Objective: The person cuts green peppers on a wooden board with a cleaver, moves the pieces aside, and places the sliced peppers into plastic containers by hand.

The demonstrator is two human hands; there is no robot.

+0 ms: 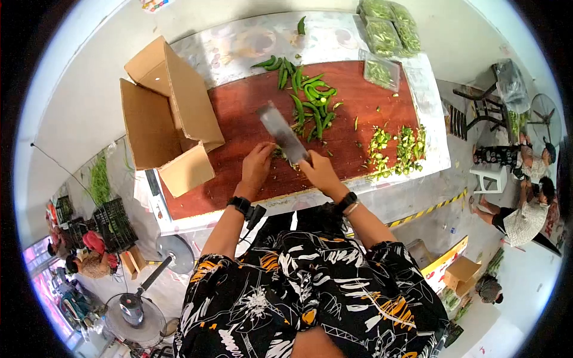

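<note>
My right hand [320, 173] is closed on the handle of a broad-bladed cleaver [283, 132], its blade slanting up and left over the red-brown board [239, 113]. Just left of the blade, the fingers of my left hand [258, 162] are pressed together at some small green pieces [278, 153]; whether they grip one is too small to tell. Whole green peppers [316, 98] lie in a heap beyond the blade. Cut green and pale pieces [410, 150] form piles on the board's right side.
An open cardboard box [197, 101] stands at the left. A clear tray of green pieces [381, 73] lies at the upper right, near stacked filled trays [382, 36]. Several people are in the room's sides, two of them at the right near a white stool [490, 179].
</note>
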